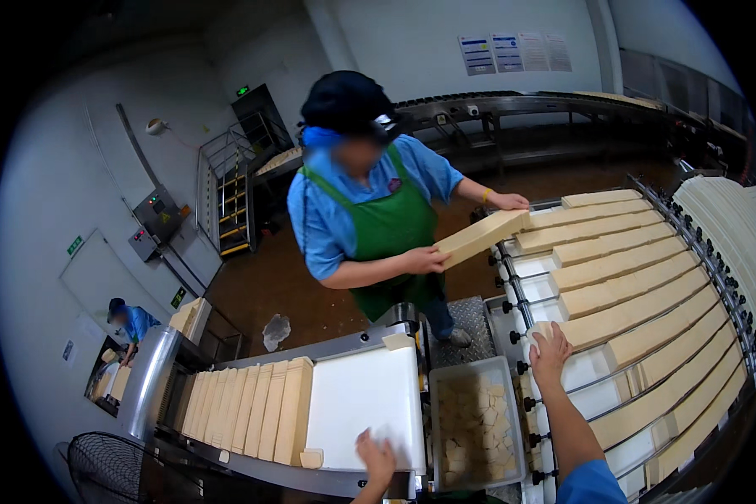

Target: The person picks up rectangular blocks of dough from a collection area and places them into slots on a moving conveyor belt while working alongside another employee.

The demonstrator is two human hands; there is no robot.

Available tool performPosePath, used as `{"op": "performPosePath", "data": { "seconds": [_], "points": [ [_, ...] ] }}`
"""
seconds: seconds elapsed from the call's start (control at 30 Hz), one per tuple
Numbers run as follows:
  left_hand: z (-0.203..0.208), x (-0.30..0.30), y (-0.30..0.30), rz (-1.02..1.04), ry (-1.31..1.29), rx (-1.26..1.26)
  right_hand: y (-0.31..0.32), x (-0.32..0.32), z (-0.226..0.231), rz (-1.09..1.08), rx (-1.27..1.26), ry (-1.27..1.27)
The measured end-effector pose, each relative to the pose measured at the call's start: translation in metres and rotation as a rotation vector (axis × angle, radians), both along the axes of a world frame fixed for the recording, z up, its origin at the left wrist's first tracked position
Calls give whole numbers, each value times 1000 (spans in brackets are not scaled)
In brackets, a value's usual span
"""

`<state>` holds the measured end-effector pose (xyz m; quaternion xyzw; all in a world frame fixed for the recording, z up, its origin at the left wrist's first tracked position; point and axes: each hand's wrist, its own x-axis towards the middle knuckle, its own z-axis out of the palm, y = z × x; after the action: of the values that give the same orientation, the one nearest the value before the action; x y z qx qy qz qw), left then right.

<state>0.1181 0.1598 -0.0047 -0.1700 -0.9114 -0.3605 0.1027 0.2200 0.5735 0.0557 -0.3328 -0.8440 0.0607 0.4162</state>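
My left hand [376, 458] hovers low over the bare white belt [357, 403], its fingers apart and partly smeared, with nothing visible in it. My right hand [550, 357] reaches to the near end of a row of pale, flat wafer-like pieces [630, 302] standing on edge; its fingers are spread and touch the row's end. Several such rows lie side by side between metal rails on the right. Across from me, a co-worker in a green apron [392, 214] holds a long stack of the same pieces [483, 237] in both hands.
Between the two conveyors stands a pale bin [437, 420] of broken pieces. Upright stacks [248, 407] fill the left conveyor up to the white belt. A metal roller cover [149, 382] and a fan [109, 466] are at far left. Another person [130, 323] works farther back.
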Motion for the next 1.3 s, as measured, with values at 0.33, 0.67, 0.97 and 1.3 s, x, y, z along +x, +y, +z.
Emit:
{"op": "performPosePath", "data": {
  "seconds": [0.33,0.67,0.97,1.3],
  "points": [
    [8,46,-25,-68,-201,-494,-7,-3,-6,-26,45,-19],
    [-18,74,8,-569,231,-461,-3,-15,-16,-35,118,-5],
    [-28,83,9,-503,207,-576,-9,-12,-19,-68,64,-22],
    [-38,73,-2,-628,320,-552,-7,-10,-16,-111,-5,-14]
  ]
}}
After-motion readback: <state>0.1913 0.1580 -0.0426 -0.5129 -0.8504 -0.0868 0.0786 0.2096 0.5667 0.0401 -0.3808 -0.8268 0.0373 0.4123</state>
